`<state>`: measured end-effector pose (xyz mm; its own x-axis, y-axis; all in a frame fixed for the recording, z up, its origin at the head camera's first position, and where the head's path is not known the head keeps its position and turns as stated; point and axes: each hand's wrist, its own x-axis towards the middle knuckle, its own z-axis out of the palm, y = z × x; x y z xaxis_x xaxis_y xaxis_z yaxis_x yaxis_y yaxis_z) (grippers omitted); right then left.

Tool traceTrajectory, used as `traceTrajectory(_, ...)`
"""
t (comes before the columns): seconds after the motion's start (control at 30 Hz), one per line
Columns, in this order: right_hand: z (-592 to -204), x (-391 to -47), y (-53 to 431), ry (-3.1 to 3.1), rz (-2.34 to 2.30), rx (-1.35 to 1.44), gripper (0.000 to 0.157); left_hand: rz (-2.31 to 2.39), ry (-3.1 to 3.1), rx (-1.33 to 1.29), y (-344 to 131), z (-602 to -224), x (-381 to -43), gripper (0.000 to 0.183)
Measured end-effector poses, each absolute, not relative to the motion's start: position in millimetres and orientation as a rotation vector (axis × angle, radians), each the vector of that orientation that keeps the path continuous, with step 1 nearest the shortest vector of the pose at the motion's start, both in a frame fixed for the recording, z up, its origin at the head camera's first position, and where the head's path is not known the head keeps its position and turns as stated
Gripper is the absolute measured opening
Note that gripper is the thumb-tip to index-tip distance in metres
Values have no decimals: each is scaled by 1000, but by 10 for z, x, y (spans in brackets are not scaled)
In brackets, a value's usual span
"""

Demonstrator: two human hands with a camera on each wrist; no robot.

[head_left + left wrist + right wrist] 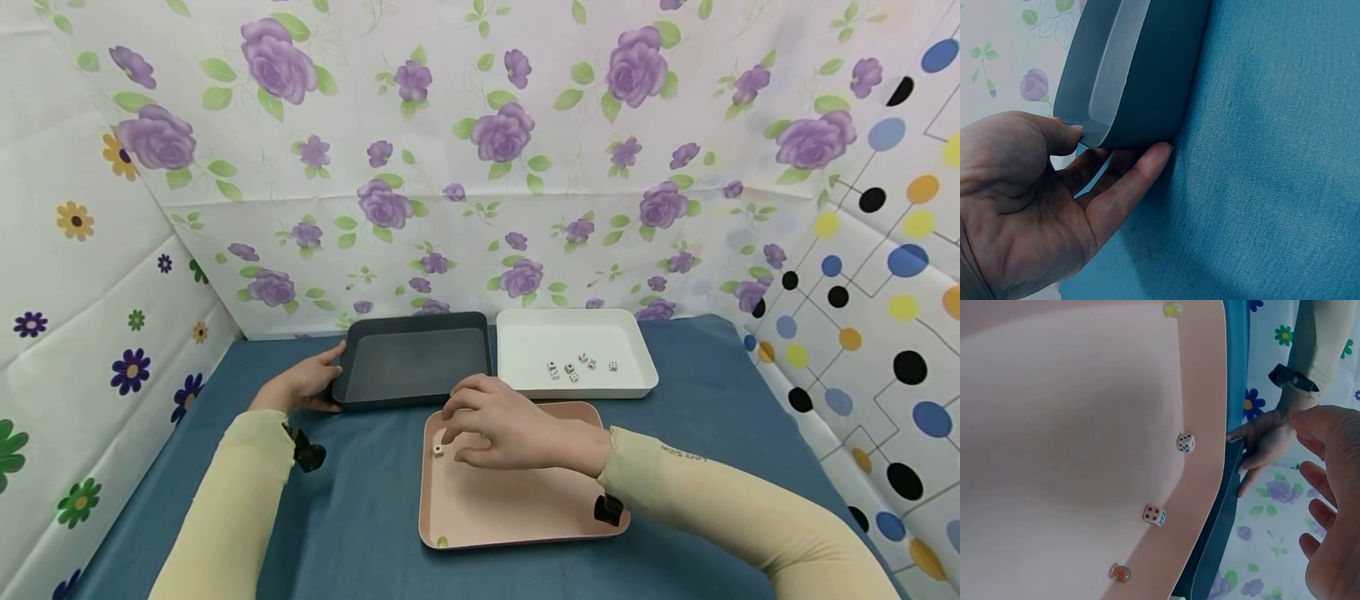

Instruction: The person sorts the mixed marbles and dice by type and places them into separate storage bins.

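Note:
My left hand (pixel 303 382) grips the left end of a dark grey tray (pixel 416 402), its thumb at the rim and fingers against the outer wall in the left wrist view. Above a pink tray (pixel 525 533) hovers my right hand (pixel 506 425), fingers loosely bent and nothing visible between them. Inside the pink tray, in the right wrist view, lie a die with dark pips (pixel 1185 442), a die with red pips (pixel 1154 515), a yellow-green marble (pixel 1173 309) and a clear marble with orange inside (pixel 1120 573). The right hand covers part of this tray in the head view.
A white tray (pixel 517 382) with several dice (pixel 570 368) stands at the back right, beside the dark grey tray. Blue cloth (pixel 360 517) covers the table. Flowered cloth (pixel 465 208) hangs behind, with patterned cloths at both sides.

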<state>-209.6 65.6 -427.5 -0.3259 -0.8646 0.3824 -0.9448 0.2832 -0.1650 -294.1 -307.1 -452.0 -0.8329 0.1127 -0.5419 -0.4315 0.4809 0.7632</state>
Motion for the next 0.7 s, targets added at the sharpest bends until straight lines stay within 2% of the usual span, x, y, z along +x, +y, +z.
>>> traceTrajectory(0.7, -4464, -1904, 567, -2473, 362, 1846, 19, 1331, 2205, -267, -3068, -4530, -2960, 64)
